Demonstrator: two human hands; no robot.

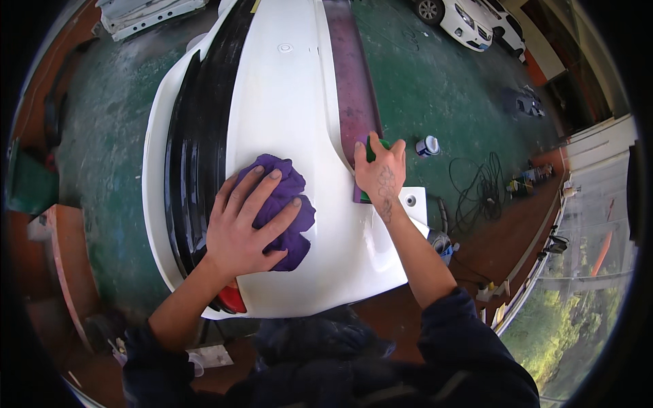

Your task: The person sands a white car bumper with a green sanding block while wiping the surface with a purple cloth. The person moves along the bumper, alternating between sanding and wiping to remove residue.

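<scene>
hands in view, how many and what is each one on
2: the left hand, spread over a crumpled purple cloth on the white car part; the right hand, curled over a green block by its right edge. No other hands show.

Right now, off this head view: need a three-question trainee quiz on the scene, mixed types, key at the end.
1. True or false: the left grip rests with fingers spread on a crumpled purple cloth.
2. What does the right grip hold?
a) a coiled black cable
b) a green block with purple edging
c) a glossy red lamp
3. Fill in: in the picture, the round blue-and-white tub on the green floor stands to the ____ of the glossy white car panel.

Key: 1. True. 2. b. 3. Right.
</scene>
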